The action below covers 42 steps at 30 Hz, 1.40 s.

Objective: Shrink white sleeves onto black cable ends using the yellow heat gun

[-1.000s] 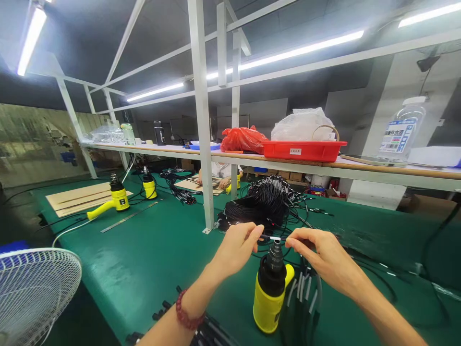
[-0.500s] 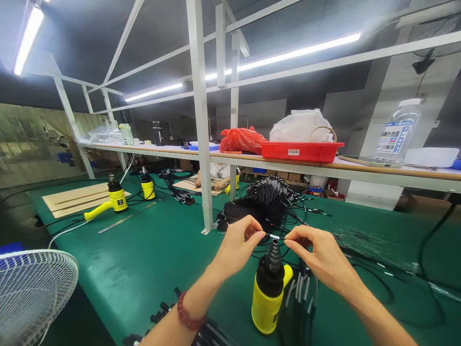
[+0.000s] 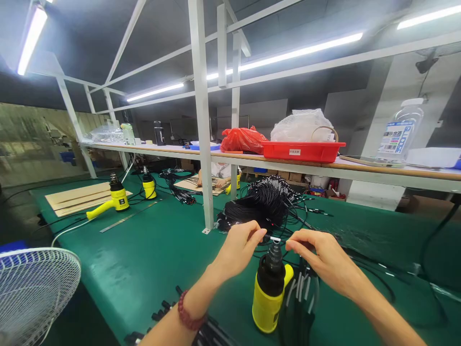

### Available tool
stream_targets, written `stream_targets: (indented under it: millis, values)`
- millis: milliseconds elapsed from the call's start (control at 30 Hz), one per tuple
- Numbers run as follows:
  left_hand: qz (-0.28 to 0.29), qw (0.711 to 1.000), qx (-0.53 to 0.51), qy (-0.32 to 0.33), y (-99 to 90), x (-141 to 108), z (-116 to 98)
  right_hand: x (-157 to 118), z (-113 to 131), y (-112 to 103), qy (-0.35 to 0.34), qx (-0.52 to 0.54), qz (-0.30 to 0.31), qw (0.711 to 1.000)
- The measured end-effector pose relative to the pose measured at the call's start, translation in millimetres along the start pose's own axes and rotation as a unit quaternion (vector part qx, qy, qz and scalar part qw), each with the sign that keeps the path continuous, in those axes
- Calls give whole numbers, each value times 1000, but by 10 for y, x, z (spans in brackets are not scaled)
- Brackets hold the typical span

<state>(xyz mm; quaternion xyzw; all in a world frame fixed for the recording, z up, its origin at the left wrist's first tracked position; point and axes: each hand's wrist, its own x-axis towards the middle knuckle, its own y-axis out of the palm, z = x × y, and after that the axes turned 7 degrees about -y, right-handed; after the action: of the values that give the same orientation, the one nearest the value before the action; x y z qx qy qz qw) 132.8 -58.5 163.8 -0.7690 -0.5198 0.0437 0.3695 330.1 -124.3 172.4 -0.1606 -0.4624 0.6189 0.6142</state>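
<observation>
My left hand (image 3: 237,250) and my right hand (image 3: 320,254) pinch a thin black cable (image 3: 265,238) between their fingertips. A short white sleeve (image 3: 275,239) sits on the cable between my hands, just above the nozzle of an upright yellow and black heat gun (image 3: 269,293). The sleeve is close to the nozzle tip, and I cannot tell whether they touch. Below my right hand hang several black cables with grey sleeves (image 3: 300,293), partly behind the heat gun's yellow handle.
A large heap of black cables (image 3: 259,206) lies beyond my hands. Two more yellow heat guns (image 3: 117,199) stand at the far left, and a co-worker's hands (image 3: 219,181) work at the far side. A white fan (image 3: 36,293) stands at the left edge, below a shelf holding a red tray (image 3: 303,151).
Both hands stay over the nozzle holding the cable and white sleeve, shifting only slightly. The whole view sways a little.
</observation>
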Motion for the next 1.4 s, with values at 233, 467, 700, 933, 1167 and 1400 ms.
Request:
stream_targets:
  millis: [233, 467, 700, 933, 1167, 1400]
  values:
    - [-34, 999, -19, 7, 31, 18, 21, 64, -40, 74, 2, -8, -57, 998]
    - [-28, 999, 27, 16, 34, 18, -10, 22, -66, 56, 2, -26, -45, 999]
    - [-30, 999, 31, 16, 23, 23, -5, -11, -51, 54, 23, -10, -2, 1000]
    - [-32, 999, 18, -3, 34, 22, 20, 13, -12, 68, 14, -4, -26, 1000]
    - [-35, 999, 13, -3, 45, 27, 29, 3, -36, 118, 33, -29, -22, 999]
    - [-38, 999, 14, 17, 61, 43, 61, 4, -56, 108, 13, -41, -45, 998]
